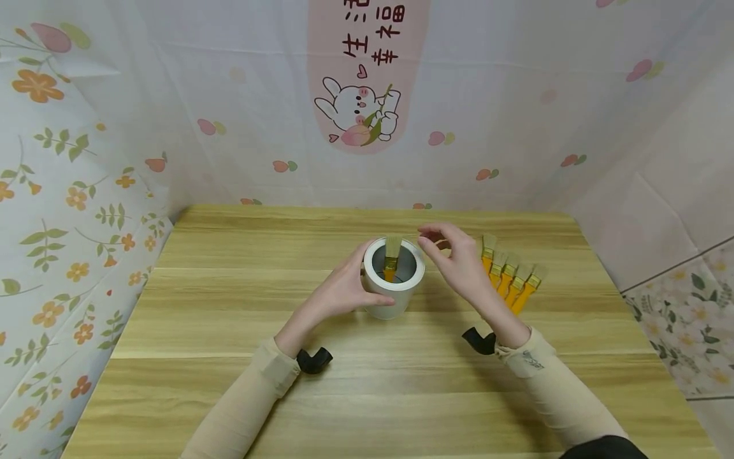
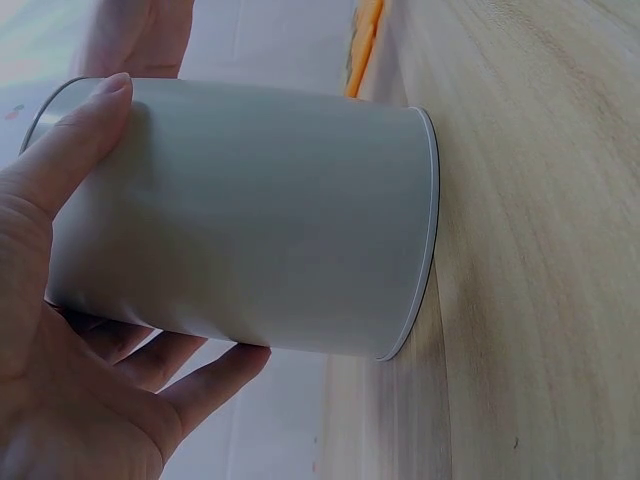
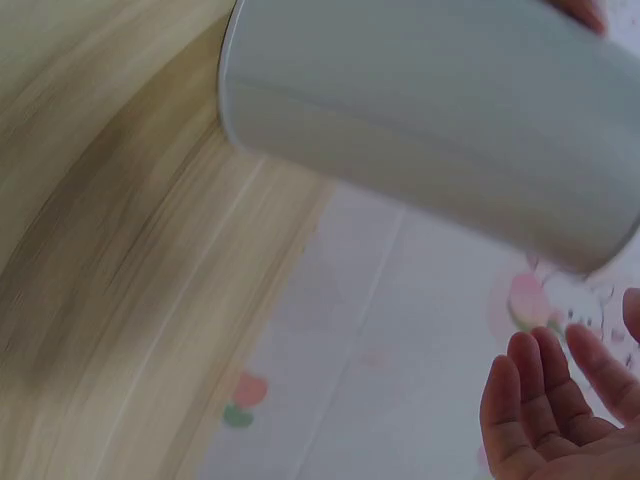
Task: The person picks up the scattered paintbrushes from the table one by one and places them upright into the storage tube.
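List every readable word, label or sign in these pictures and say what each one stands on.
"生活" on the pink banner on the back wall, the second character cut off by the frame's top edge.
"幸福" on the same banner, right column, above a cartoon pig.
Small print on the right sleeve cuff: too small to read.
White can, brushes: no text.

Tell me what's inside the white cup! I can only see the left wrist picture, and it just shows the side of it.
Observer: One brush stands in the cup, orange handle down, pale bristles up.
Operator: Are there more brushes?
Observer: Yes, five more brushes lie in a row on the table, right of the cup.
Operator: What is the other hand doing?
Observer: The right hand hovers beside the cup's rim, fingers loosely curled, holding nothing.
Operator: Is my hand really holding the cup?
Observer: Yes, the left hand wraps its side.
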### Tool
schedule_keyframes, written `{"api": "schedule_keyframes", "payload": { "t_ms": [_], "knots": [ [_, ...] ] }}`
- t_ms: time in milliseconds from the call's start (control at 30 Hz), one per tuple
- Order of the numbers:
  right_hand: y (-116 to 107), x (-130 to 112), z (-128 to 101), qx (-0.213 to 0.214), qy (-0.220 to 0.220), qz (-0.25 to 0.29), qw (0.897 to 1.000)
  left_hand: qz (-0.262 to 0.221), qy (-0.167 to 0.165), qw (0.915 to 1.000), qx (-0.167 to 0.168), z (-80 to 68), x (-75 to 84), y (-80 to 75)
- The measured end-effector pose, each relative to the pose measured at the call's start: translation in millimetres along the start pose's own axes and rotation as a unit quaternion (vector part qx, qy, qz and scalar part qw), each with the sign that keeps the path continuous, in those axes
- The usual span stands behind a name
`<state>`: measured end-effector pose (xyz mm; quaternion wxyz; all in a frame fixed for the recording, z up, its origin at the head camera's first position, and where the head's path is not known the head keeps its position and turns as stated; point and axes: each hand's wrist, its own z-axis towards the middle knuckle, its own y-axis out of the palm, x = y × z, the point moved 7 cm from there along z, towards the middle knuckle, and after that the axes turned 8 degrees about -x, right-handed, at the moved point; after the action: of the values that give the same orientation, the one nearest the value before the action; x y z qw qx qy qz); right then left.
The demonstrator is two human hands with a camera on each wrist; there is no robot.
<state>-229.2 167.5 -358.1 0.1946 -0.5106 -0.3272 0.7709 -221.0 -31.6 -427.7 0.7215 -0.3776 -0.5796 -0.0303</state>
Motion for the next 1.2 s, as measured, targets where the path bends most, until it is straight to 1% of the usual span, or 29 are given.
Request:
{"api": "schedule_keyframes", "payload": {
  "t_ms": [133,300,400,500,600,733,867,1033,1133,1200],
  "knots": [
    [-17,20,-5,0.02,0.04,0.004,0.999,-0.002,0.0,1.0,0.002,0.2,0.5,-0.3],
    [-38,52,-11,0.055,0.067,-0.001,0.996,0.0,-0.003,1.0,0.0,-0.2,0.0,-0.4],
    [-47,70,-15,0.06,0.089,-0.001,0.994,0.001,-0.002,1.0,-0.001,0.0,-0.4,-0.2],
    [-52,87,-19,0.039,0.126,-0.002,0.991,-0.004,-0.002,1.0,0.0,-0.3,-0.1,-0.3],
    [-53,102,-24,0.004,0.171,0.002,0.985,-0.007,-0.001,1.0,0.0,-1.3,1.0,-1.0],
    [-52,120,-31,-0.047,0.228,0.0,0.972,0.0,0.002,1.0,0.0,-1.1,1.5,-1.3],
    [-48,133,-36,-0.085,0.268,-0.012,0.959,0.008,0.001,1.0,-0.001,-1.1,0.4,-1.0],
    [-42,142,-39,-0.114,0.299,-0.012,0.947,0.007,0.003,1.0,-0.001,-1.6,0.4,-1.7],
    [-38,144,-37,-0.126,0.302,-0.028,0.945,0.007,0.006,1.0,0.0,-1.7,0.5,-1.9],
    [-36,145,-35,-0.133,0.298,-0.058,0.943,0.007,0.008,0.9999,0.0,-1.8,0.5,-2.0]
  ]
}}
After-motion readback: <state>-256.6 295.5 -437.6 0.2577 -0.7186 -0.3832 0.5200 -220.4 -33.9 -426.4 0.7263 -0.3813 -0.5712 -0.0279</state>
